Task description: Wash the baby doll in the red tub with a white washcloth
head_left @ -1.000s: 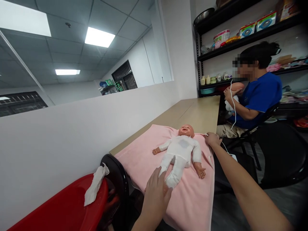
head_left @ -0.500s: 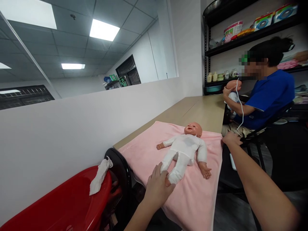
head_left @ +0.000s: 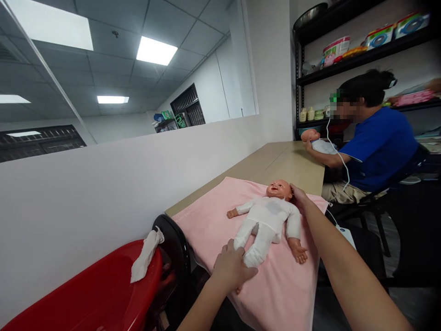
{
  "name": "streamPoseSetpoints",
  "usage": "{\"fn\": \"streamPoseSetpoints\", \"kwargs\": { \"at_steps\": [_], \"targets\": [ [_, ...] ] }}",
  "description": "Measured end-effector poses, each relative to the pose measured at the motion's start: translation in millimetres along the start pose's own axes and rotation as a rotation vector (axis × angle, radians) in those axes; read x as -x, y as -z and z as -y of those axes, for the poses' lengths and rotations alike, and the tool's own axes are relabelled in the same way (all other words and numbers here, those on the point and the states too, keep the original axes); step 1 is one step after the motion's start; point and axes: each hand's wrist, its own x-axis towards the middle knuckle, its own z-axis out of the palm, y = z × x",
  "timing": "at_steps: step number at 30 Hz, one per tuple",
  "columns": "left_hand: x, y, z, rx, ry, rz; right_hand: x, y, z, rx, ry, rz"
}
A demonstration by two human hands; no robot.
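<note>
Baby doll [head_left: 267, 215] is laid face-up on pink towel [head_left: 206, 209], long axis stretched from left hand [head_left: 233, 268], half-curled over lower legs [head_left: 254, 258], to right hand [head_left: 299, 196] at head [head_left: 279, 189]; neither grip can be told.

Ceiling lights [head_left: 156, 50] above half-wall [head_left: 138, 193]: glaring white | colourful boxes [head_left: 411, 24] far right of half-wall: blurred | black vignette beyond
</note>
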Motion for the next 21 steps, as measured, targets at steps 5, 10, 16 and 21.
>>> {"fn": "streamPoseSetpoints", "kwargs": {
  "at_steps": [5,10,16,21],
  "targets": [
    [-4.6,-3.8,-2.0,-0.033,0.019,0.016,12.4,-9.3,11.5,0.095,-0.163,0.135],
    [-8.1,-4.0,-6.9,-0.061,0.011,0.035,19.1,-18.6,15.8,0.031,-0.144,0.236],
    [-8.6,-3.7,-9.1,-0.089,0.001,0.028,18.3,-20.6,5.9,-0.229,0.088,0.131],
    [-7.9,-4.3,-10.4,-0.114,-0.009,0.03,18.6,-12.5,-15.6,-0.301,0.069,0.111]
  ]
}}
